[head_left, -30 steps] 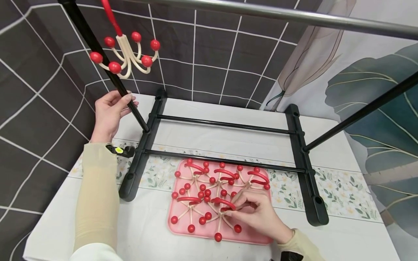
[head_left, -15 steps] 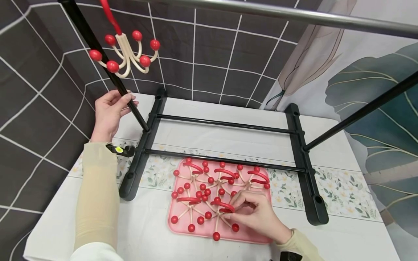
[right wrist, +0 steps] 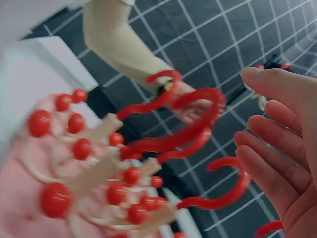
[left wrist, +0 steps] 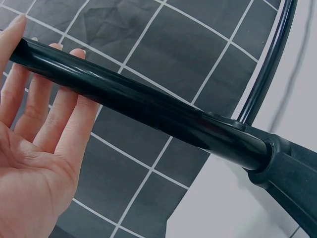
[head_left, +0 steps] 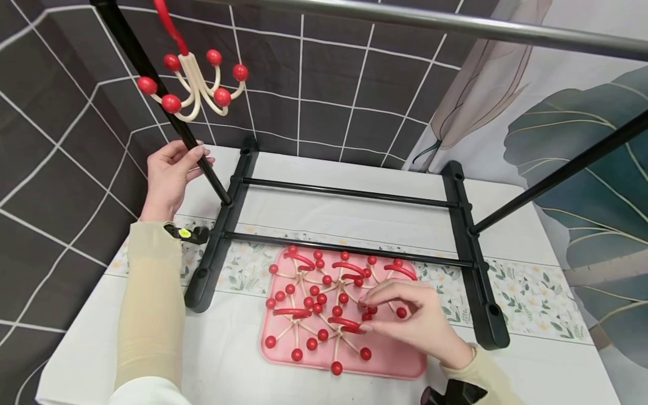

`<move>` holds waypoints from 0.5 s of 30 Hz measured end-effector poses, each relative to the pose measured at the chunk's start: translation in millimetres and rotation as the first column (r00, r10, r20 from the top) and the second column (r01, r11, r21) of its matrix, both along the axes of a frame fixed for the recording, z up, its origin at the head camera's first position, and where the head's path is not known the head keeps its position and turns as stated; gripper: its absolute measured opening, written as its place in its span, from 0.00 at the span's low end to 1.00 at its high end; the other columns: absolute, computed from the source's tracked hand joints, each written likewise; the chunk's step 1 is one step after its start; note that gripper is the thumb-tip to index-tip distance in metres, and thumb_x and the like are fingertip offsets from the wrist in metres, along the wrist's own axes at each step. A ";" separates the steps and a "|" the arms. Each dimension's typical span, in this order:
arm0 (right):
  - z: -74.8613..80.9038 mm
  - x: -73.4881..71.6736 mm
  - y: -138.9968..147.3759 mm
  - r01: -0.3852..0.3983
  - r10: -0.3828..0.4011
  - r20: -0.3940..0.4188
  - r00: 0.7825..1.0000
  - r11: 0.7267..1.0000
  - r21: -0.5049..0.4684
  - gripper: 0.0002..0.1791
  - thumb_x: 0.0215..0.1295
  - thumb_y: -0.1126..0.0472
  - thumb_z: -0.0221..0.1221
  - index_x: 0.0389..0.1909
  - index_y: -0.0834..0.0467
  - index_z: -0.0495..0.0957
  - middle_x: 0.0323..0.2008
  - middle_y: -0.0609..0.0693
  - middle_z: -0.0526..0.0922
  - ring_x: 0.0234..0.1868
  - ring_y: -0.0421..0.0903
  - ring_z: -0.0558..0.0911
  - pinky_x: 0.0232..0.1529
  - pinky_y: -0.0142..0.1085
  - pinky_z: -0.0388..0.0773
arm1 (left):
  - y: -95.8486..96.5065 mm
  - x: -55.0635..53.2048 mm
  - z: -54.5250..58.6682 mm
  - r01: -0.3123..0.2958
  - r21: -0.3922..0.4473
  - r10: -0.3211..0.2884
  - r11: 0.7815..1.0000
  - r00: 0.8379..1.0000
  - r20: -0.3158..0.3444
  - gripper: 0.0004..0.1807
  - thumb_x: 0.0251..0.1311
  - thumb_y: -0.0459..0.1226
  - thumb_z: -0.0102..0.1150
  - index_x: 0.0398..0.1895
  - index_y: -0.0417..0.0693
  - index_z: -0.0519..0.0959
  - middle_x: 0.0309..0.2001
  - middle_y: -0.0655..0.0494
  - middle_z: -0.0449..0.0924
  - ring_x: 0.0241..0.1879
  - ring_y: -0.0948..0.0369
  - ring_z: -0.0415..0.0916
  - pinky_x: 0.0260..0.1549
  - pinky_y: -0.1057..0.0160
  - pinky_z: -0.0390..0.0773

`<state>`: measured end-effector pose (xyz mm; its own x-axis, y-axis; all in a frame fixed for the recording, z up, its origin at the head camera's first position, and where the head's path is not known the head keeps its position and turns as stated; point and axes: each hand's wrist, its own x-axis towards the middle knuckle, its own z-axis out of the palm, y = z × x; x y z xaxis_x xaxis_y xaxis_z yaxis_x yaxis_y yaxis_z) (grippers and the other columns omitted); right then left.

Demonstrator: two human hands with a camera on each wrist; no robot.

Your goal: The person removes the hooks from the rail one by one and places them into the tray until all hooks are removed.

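Observation:
My left hand (head_left: 169,174) holds the slanted black pole (head_left: 215,183) at the left. In the left wrist view the fingers (left wrist: 67,116) lie behind the pole, and the thumb is at its upper end. My right hand (head_left: 410,315) is over a pink tray (head_left: 390,363) of several cream multi-arm hangers with red ball tips and red hooks. Its fingers are beside the front hanger's red hook (head_left: 346,324). The right wrist view shows the hand apart from the hooks, fingers extended, holding nothing. Another such hanger (head_left: 194,84) hangs at the upper left.
A black rack base has two feet, at left (head_left: 212,253) and right (head_left: 476,275), joined by two crossbars (head_left: 349,193). A silver rail (head_left: 430,19) crosses above. Another black pole (head_left: 557,177) slants up at right. Behind stands a dark gridded cloth (head_left: 324,84).
My right hand has let go of the front hanger's red hook and moved slightly right and up. The front hanger shifted slightly left before that. My left hand stays on the pole.

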<state>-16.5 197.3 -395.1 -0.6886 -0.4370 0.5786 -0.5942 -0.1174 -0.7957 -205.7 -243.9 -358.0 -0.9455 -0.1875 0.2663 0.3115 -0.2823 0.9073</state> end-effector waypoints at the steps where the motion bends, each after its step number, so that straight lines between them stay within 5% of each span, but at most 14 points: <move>1: 3.7 -2.7 1.6 -0.001 0.001 -0.006 1.000 1.000 -0.016 0.19 0.47 0.74 0.77 0.42 0.65 0.85 0.40 0.60 0.87 0.44 0.50 0.86 0.48 0.36 0.84 | 0.2 -0.1 -0.2 0.001 0.005 -0.001 1.000 1.000 -0.001 0.13 0.61 0.27 0.70 0.46 0.28 0.83 0.36 0.45 0.86 0.33 0.55 0.87 0.41 0.63 0.86; 15: 63.7 -40.6 17.1 0.064 -0.076 -0.101 0.992 0.990 -0.122 0.16 0.48 0.77 0.76 0.38 0.74 0.84 0.39 0.64 0.87 0.45 0.53 0.87 0.52 0.39 0.83 | 0.8 -0.1 -0.3 -0.002 -0.006 0.002 1.000 1.000 -0.014 0.12 0.61 0.26 0.69 0.46 0.26 0.82 0.35 0.46 0.86 0.33 0.56 0.87 0.40 0.63 0.86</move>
<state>-57.1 214.4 -331.4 -0.6480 -0.3140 0.6939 -0.6836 -0.1621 -0.7116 -205.8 -243.1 -358.3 -0.9414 -0.1875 0.2804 0.3245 -0.2767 0.9045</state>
